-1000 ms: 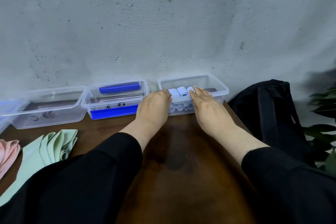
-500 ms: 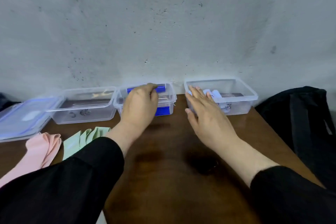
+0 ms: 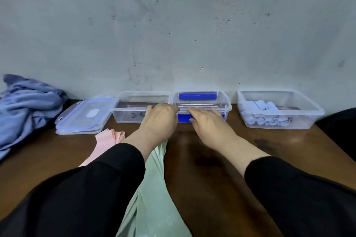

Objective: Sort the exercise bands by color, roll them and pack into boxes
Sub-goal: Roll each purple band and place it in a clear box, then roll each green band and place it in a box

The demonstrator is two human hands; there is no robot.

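Reaching to the far edge of the table point(image 3: 221, 188), you have both hands at the middle box point(image 3: 227, 107), the clear one with blue rolls point(image 3: 197, 96) inside. Your left hand point(image 3: 159, 121) curls over the near left corner of that box, just where it meets the empty box point(image 3: 123, 111) on its left, and it seems to hold the rim. Your right hand point(image 3: 209, 124) lies flat on the near rim with its fingers straight and close together, pressing and not pinching. Far right stands another box point(image 3: 308, 119) full of white rolls point(image 3: 260, 106). The bands you have not rolled yet lie near you: a green band point(image 3: 154, 198) runs under your left arm, and a pink band point(image 3: 107, 138) lies just left of it. These bands look thin, soft and light, so they should flop and stretch if you lift them by one end. I think it is best to pinch a band at one short end, lay it flat, and roll it tight with your fingers. The boxes look light and smooth, so they may slide; hold them by the rim. A stack of lids point(image 3: 84, 119) and a blue cloth point(image 3: 25, 106) sit far left.
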